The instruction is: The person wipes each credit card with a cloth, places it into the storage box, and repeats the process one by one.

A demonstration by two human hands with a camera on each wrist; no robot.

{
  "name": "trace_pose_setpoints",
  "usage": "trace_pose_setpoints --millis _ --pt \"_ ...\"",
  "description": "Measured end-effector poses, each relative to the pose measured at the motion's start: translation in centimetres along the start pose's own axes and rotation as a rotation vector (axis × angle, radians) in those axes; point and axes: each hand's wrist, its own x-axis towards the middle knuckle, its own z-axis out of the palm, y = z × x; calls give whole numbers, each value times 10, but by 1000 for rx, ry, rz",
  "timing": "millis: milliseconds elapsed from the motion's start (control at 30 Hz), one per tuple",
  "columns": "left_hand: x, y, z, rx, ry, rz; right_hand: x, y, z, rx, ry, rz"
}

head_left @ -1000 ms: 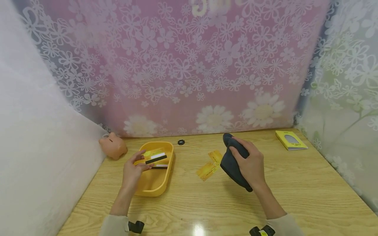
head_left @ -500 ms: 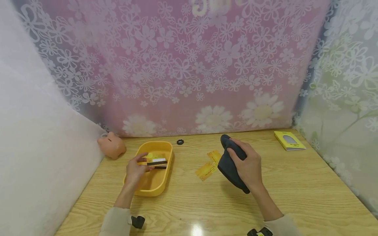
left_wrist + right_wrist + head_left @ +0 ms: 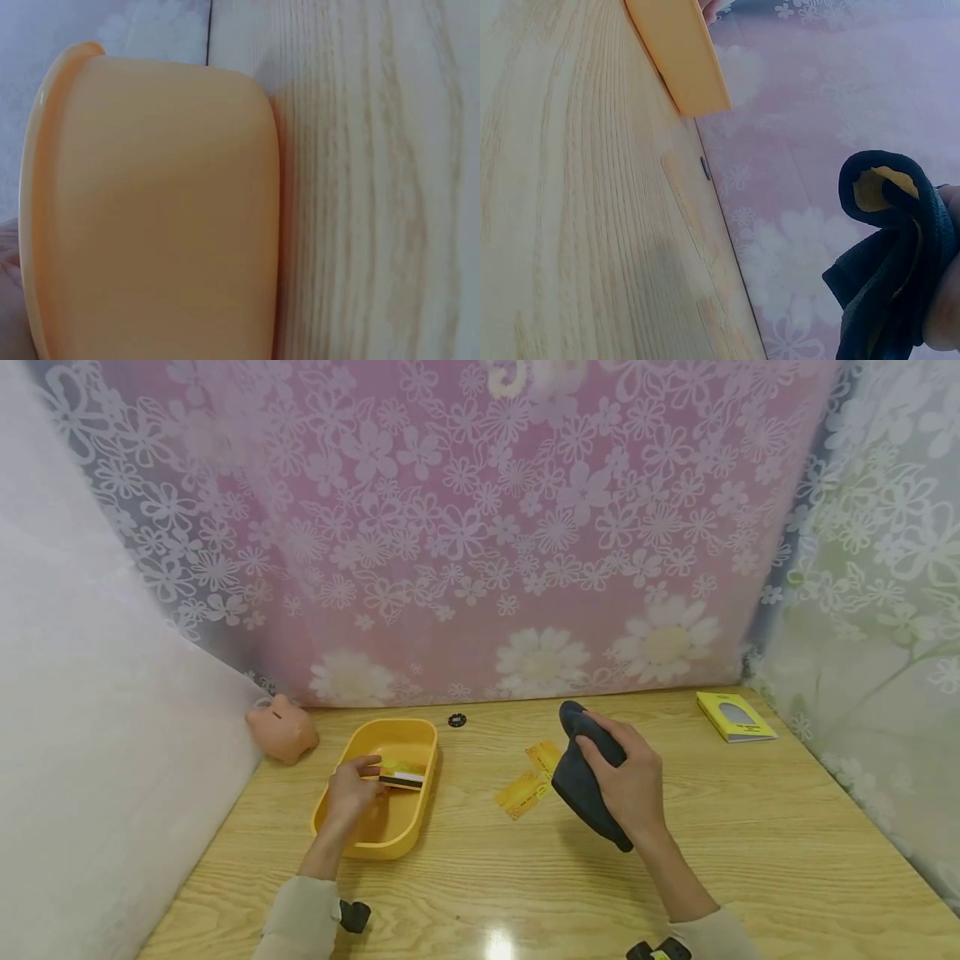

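Note:
In the head view my left hand (image 3: pixel 354 789) is inside the yellow plastic tub (image 3: pixel 412 839), pinching the left edge of a yellow card (image 3: pixel 401 775) with a dark stripe and a white strip. Anything beneath that card is hidden. My right hand (image 3: pixel 628 777) grips a dark navy folded cloth (image 3: pixel 588 785) above the table; the right wrist view shows a yellow inner face on this cloth (image 3: pixel 877 292). Two golden cards (image 3: pixel 522 795) lie on the table just left of it, one partly behind the cloth. The left wrist view is mostly filled by the tub's outer wall (image 3: pixel 165 210).
A pink piggy bank (image 3: pixel 282 731) stands left of the tub. Behind the tub's right corner lies a black round chip (image 3: pixel 457 720). A yellow booklet (image 3: pixel 737 717) sits at the back right. Floral curtains (image 3: pixel 480 527) enclose the wooden table (image 3: pixel 480 885).
My left hand has lowered the striped card into the tub, where it now covers the card seen below it before. The right hand with the cloth has shifted only slightly left.

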Motion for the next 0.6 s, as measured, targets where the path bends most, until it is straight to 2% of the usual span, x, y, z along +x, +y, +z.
trace_pose_setpoints --millis 233,433,600 --pt "2 0 -1 37 -25 -14 0 1 -1 -7 5 -4" --pt "0 3 -2 24 -60 -30 -2 3 -1 4 5 9" --pt "-3 9 -2 -4 -93 27 -3 4 -3 12 4 29"
